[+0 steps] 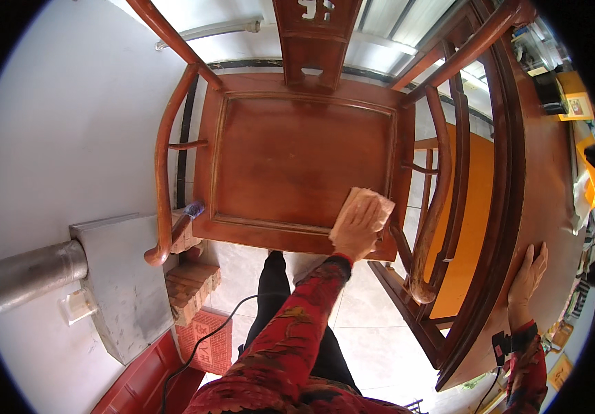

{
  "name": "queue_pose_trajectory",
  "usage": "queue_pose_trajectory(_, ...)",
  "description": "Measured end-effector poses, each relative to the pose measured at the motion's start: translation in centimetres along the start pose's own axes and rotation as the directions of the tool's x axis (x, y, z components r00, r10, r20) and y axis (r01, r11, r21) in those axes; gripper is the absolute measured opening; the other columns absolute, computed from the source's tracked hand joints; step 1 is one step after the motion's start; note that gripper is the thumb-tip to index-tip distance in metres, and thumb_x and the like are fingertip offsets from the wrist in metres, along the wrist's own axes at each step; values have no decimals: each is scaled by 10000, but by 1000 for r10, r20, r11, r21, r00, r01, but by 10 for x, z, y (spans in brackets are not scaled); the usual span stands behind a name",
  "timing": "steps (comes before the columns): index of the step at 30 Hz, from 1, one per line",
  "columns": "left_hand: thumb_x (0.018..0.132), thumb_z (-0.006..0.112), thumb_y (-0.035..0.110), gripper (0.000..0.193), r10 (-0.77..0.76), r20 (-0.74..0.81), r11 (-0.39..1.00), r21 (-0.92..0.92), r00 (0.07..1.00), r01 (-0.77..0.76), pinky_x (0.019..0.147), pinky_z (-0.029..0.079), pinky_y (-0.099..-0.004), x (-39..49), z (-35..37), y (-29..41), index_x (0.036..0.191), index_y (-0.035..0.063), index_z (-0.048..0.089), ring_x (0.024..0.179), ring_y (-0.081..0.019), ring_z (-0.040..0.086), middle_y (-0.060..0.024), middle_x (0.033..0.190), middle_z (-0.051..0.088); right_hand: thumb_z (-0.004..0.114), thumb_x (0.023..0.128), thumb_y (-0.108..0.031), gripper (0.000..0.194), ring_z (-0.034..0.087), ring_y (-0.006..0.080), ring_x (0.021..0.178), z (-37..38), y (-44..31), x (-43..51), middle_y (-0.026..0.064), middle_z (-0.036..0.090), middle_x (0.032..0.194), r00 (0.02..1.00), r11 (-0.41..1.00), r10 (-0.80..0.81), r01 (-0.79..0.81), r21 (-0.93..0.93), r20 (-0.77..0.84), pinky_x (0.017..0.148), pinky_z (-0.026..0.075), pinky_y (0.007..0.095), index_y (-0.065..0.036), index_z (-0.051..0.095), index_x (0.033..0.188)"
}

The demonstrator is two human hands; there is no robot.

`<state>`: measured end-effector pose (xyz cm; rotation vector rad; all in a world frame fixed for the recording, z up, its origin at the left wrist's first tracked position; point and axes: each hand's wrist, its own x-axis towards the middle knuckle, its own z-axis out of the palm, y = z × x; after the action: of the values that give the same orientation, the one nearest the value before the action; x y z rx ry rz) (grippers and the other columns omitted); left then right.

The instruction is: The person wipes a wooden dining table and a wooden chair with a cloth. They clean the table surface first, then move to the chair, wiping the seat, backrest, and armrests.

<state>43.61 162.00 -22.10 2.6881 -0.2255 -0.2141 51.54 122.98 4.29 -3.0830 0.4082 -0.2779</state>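
My left hand (357, 227) lies over a folded pale pink cloth (352, 207), holding it against the front right corner of a reddish-brown wooden armchair's seat (302, 160). The seat has a recessed panel within a moulded frame. Curved armrests rise at both sides, and a carved back splat (312, 52) stands at the far edge. To the right, my right hand (527, 279) rests with fingers extended on the brown wooden table top (540, 207), with nothing seen in it. A small black device on a cable is at the right wrist.
At left, a grey metal box (127, 290) with a round pipe (34, 271) stands by stacked bricks (191, 287) and a red patterned mat (204, 341). A black cable (209, 334) crosses the floor. Jars (538, 49) and other items line the table's far side.
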Motion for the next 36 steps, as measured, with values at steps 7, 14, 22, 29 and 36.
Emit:
queue_pose_trajectory(7, 844, 613, 305, 754, -248, -177, 938, 204, 953, 282, 1261, 172, -514, -86, -36, -123, 1532, 42, 449, 1526, -352, 294, -158, 1620, 379, 368, 1075, -539, 682, 302, 340, 1505, 5, 5, 2, 182, 323, 1619, 1000, 1000, 16, -16, 6, -17, 1245, 217, 417, -72, 356, 1572)
queue_pose_trajectory(14, 966, 482, 373, 726, -550, -288, 687, 378, 784, 621, 1278, 51, -508, -140, -90, -225, 1569, -8, 344, 1574, -331, 160, -172, 1666, 281, 378, 1072, -540, 683, 310, 347, 1499, 7, 12, 5, 182, 325, 1619, 999, 1000, -31, 31, -2, -21, 1243, 219, 420, -71, 365, 1568)
queue_pose_trajectory(22, 981, 469, 367, 704, -640, -266, 650, 313, 721, 692, 1264, 87, -535, -105, -37, -124, 1574, 8, 345, 1549, -359, 220, -191, 1650, 304, 354, 1064, -581, 729, 299, 363, 1504, 3, -11, 0, 207, 332, 1614, 1000, 997, 2, -4, -80, -27, 1233, 212, 452, -57, 346, 1570)
queue_pose_trajectory(29, 991, 464, 425, 736, -300, 6, 953, 42, 954, 300, 1270, 76, -526, -55, 30, 24, 1596, 35, 310, 1574, -341, 155, -140, 1685, 253, 338, 1056, -610, 755, 241, 354, 1532, -4, -32, -6, 198, 290, 1638, 998, 996, 64, -64, -69, 8, 1243, 169, 460, -73, 323, 1586)
queue_pose_trajectory(36, 958, 507, 448, 736, 67, 112, 972, 217, 991, -90, 1268, 91, -496, -43, 15, 29, 1576, 74, 369, 1570, -257, 184, -84, 1680, 276, 345, 1060, -603, 755, 234, 363, 1529, -4, -39, -12, 202, 284, 1636, 999, 994, 50, -51, -102, -8, 1242, 158, 466, -77, 287, 1599)
